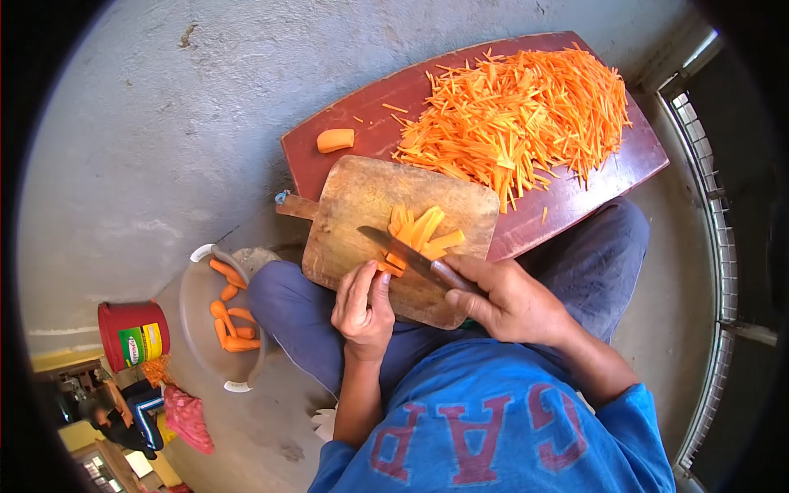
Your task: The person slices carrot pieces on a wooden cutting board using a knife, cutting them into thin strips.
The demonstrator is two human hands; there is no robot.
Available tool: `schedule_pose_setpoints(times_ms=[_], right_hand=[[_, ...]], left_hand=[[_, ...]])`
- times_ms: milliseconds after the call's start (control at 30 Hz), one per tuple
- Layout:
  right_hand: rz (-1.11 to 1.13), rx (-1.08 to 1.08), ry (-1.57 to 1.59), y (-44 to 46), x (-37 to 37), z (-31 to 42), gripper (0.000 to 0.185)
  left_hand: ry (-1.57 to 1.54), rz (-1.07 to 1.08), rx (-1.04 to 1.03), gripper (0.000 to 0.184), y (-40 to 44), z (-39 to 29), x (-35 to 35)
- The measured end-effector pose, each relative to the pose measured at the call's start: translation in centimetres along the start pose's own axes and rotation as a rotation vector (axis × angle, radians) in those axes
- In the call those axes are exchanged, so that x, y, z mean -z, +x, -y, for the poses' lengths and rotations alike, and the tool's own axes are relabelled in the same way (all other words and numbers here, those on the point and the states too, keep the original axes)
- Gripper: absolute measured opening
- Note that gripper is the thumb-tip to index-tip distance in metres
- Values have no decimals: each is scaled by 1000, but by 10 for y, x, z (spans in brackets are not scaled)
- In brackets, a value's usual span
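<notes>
My right hand (514,300) is wrapped round the handle of a knife (419,261), its dark blade lying over carrot slices. Thick carrot slices (426,227) rest on a worn wooden cutting board (349,201). At the board's near edge, the fingertips of my left hand (363,308) pinch a small carrot piece (389,268) beside the blade. Beyond the board, a large heap of carrot strips (526,115) covers much of a dark red tabletop (378,119). One peeled carrot chunk (335,140) sits near the tabletop's left end.
A basin (197,316) with several peeled carrots (234,337) stands on the floor at left. Past it are a red bucket (111,333), a pink bag (187,417) and another seated person (123,423). A wall (205,107) runs behind the table.
</notes>
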State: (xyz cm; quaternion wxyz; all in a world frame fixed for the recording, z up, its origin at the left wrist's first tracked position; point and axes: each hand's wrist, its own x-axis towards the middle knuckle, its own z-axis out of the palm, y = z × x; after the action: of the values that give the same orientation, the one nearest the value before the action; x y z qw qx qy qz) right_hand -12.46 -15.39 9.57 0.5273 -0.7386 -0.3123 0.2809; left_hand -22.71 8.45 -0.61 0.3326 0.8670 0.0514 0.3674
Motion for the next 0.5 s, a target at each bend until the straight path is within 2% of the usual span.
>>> schedule_pose_setpoints(times_ms=[167,200,500], right_hand=[[17,33,14,-3,-10,16,44],[23,58,-37,-3,-10,16,56],[31,71,-56,3,-15,24,57]], left_hand=[[33,-15,-56,33,1,-1,1],[34,-20,-63,33,1,0,1],[33,-55,-102,34,2,1,0]])
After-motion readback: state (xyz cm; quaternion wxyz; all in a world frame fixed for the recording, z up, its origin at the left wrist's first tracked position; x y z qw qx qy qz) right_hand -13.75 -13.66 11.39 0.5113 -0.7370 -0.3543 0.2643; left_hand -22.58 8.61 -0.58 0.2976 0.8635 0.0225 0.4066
